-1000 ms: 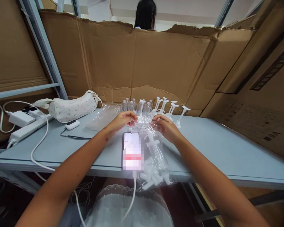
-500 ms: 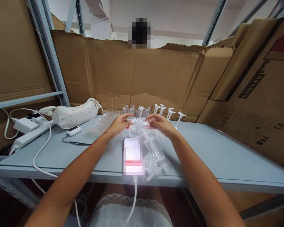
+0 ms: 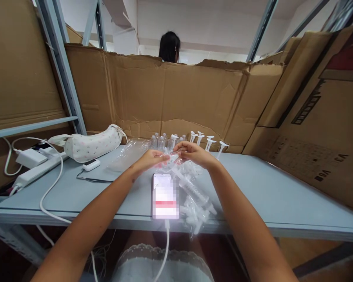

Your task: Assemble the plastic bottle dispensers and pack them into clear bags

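A clear plastic bag with white plastic pieces inside lies on the shelf top, its lower end over the front edge. My left hand is closed at the bag's upper end, thumb and fingers pinched on the clear plastic. Close beside it, my right hand also pinches the bag's top. Behind the hands stand several clear bottles, partly hidden. Several upright white pump heads are to the right of the bottles. A lit phone, its screen blurred, is just in front of the hands.
A flat clear plastic bag and a white patterned pouch lie at the left. Nearer are a small white device and a power strip with cables. Cardboard walls enclose the back. A person's head shows beyond.
My hands have come closer together, the left moving right and the right moving left. The bag's filled lower end has shifted toward the front edge.
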`<state>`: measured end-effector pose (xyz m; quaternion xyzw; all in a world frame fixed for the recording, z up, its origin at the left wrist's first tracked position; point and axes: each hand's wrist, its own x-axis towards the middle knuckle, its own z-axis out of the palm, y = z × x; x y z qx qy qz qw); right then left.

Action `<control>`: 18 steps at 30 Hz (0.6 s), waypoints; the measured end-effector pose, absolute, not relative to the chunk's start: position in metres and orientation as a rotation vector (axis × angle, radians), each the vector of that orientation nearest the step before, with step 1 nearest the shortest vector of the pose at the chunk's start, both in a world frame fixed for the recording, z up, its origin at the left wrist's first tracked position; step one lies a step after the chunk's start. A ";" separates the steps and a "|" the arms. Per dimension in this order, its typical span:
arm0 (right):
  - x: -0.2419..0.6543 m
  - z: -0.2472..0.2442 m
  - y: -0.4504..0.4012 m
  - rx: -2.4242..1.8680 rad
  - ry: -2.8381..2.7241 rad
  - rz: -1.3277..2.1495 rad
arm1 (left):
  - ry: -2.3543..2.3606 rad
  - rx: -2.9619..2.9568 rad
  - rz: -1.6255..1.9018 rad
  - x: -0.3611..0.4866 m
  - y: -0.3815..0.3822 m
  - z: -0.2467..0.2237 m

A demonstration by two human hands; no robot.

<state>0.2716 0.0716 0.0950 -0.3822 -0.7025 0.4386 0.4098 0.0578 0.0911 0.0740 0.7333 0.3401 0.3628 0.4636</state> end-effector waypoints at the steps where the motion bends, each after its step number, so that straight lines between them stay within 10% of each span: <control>1: 0.268 0.094 0.073 -0.951 -1.778 1.106 | 0.877 1.832 0.857 0.058 0.090 0.074; 18: 0.294 0.070 0.012 -1.442 -2.045 0.934 | 0.935 2.013 1.053 0.059 0.092 0.069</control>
